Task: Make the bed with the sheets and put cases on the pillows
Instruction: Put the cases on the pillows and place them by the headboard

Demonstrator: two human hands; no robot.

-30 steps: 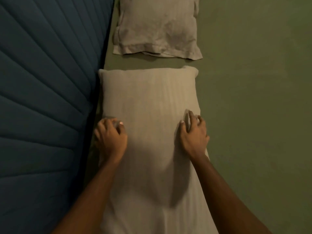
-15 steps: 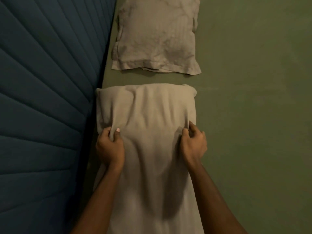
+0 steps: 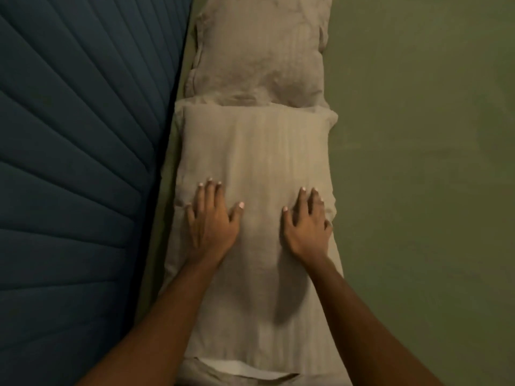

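A pillow in a beige striped case (image 3: 256,146) lies lengthwise on the green sheet (image 3: 418,190), beside the headboard. My left hand (image 3: 211,218) rests flat on its left side with fingers straight. My right hand (image 3: 306,221) lies flat on its right side, fingers spread. A second cased pillow (image 3: 259,51) lies beyond it, and their ends touch. At the near end the case's opening shows a white strip of the inner pillow (image 3: 239,370).
A dark blue quilted headboard (image 3: 78,162) fills the left side. The green fitted sheet stretches smooth across the whole right side of the bed.
Both hands let go of the bunched case and now lie flat on the pillow. The near pillow has slid forward until it meets the far one, and its case is smoothed.
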